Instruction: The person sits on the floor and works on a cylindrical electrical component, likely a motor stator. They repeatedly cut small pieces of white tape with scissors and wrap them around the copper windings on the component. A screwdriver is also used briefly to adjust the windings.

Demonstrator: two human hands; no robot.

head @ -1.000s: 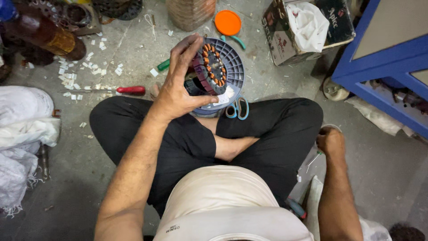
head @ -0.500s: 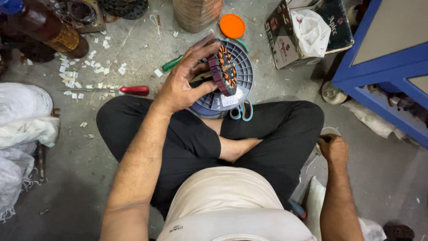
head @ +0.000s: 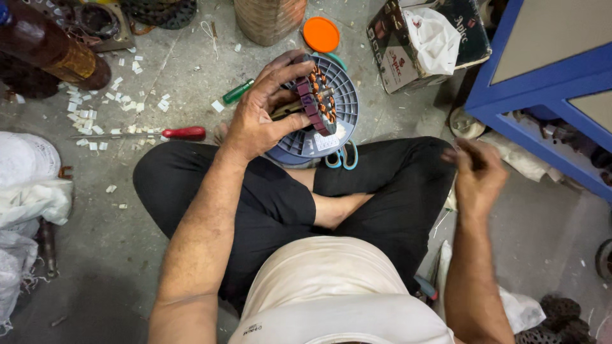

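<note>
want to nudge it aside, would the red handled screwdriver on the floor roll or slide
The red-handled screwdriver would probably roll: its handle looks rounded and it lies flat on smooth concrete. Its thin metal shaft looks stiff. The paper scraps around it might catch it.

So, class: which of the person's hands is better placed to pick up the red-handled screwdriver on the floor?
Probably left. The left hand grips the wound stator, yet is nearer the screwdriver; the right hand is raised across the body.

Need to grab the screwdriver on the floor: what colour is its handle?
Red, on the screwdriver; seen clearly in the head view.
</note>
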